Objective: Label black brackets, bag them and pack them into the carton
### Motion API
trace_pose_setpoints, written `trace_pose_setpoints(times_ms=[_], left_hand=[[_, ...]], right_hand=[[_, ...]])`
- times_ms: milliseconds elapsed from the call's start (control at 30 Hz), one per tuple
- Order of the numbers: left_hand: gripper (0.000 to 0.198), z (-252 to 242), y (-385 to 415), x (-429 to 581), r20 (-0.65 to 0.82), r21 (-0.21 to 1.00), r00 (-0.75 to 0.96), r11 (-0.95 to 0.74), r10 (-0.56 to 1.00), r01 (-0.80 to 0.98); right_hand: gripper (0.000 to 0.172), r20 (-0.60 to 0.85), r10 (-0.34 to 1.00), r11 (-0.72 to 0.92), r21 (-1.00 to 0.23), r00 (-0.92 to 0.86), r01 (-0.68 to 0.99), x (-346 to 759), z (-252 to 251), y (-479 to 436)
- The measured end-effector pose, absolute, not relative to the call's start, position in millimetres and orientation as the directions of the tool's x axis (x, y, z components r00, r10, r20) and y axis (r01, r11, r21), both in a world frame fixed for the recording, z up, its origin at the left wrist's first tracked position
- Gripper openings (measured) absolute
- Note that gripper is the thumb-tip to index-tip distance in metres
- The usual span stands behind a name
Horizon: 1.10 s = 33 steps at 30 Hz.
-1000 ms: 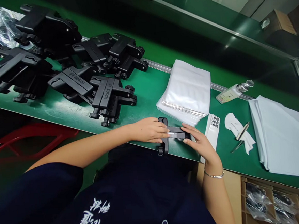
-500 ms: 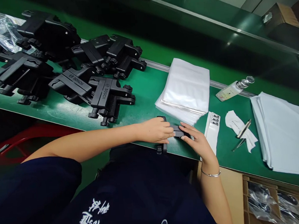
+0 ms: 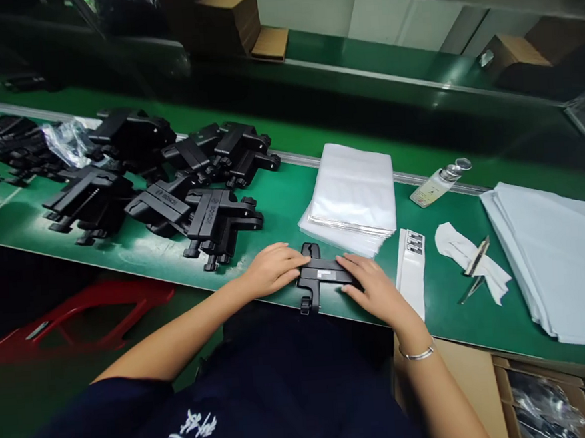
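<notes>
A black plastic bracket (image 3: 314,287), T-shaped with a knob at its lower end, lies near the bench's front edge. On its bar sits a small white label (image 3: 326,274). My left hand (image 3: 272,268) holds the bracket's left end between fingertips and thumb. At the other end, my right hand (image 3: 372,285) grips the bar with thumb below and fingers on top, hiding that end. Just behind the bracket is a stack of clear plastic bags (image 3: 353,188). A white strip of printed labels (image 3: 411,271) lies to the right of my right hand.
Several black BOSCH brackets (image 3: 212,214) are piled along the left of the green bench. Rightward stand a small bottle (image 3: 438,185), tweezers (image 3: 478,256) on white paper (image 3: 449,238), and folded white sheets (image 3: 556,267). A divided carton (image 3: 505,391) sits below the bench edge.
My left hand has drawn back leftward from the bar to the bracket's left end, uncovering the white label. My right hand stays on the bar. The camera view has shifted.
</notes>
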<state>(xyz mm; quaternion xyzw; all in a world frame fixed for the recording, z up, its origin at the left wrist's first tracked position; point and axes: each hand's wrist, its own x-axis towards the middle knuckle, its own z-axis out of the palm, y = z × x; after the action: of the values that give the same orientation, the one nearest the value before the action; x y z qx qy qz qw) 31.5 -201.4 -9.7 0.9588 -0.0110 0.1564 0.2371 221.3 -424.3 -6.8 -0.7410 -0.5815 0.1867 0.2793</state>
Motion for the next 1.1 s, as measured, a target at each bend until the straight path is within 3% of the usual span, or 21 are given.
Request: trace_pose_setpoints(times_ms=[133, 267, 367, 567, 800, 967, 1033, 1100], left_hand=[[0.033, 5.1, -195.7, 100.8, 0.329, 0.436, 0.932, -0.9, 0.154, -0.006], [0.03, 4.5, -195.6, 171.7, 0.159, 0.313, 0.985, -0.95, 0.073, 0.02], [0.024, -2.1, -198.8, 189.3, 0.085, 0.288, 0.995, -0.957, 0.044, 0.017], [0.011, 14.7, -191.8, 191.8, 0.023, 0.314, 0.995, -0.945, 0.1, 0.088], [0.015, 43.2, -164.4, 209.8, -0.161, 0.417, 0.981, -0.894, 0.108, 0.167], [0.013, 63.1, -167.3, 193.8, -0.009, 0.347, 0.959, -0.899, 0.282, 0.268], [0.015, 70.9, -175.5, 172.2, 0.1, 0.248, 0.944, -0.927, 0.315, 0.283], [0.018, 69.2, -188.1, 142.3, 0.156, 0.071, 0.962, -0.974, 0.226, 0.217]], right_hand=[[0.046, 0.133, 0.963, -0.107, -0.606, 0.233, 0.788, 207.3, -6.0, -424.5], [0.047, 0.236, 0.895, -0.161, -0.621, 0.378, 0.767, 197.5, -6.6, -454.7], [0.05, 0.328, 0.802, -0.242, -0.585, 0.499, 0.774, 200.2, -7.3, -485.7], [0.051, 0.491, 0.663, -0.297, -0.521, 0.565, 0.8, 209.0, 0.8, -510.1], [0.055, 0.553, 0.642, -0.278, -0.478, 0.531, 0.833, 205.4, 5.7, -504.1], [0.055, 0.587, 0.636, -0.253, -0.455, 0.501, 0.854, 204.2, 5.1, -505.8], [0.055, 0.594, 0.634, -0.253, -0.446, 0.496, 0.858, 204.3, 5.0, -507.1], [0.054, 0.601, 0.623, -0.258, -0.446, 0.501, 0.857, 204.6, 5.2, -508.3]])
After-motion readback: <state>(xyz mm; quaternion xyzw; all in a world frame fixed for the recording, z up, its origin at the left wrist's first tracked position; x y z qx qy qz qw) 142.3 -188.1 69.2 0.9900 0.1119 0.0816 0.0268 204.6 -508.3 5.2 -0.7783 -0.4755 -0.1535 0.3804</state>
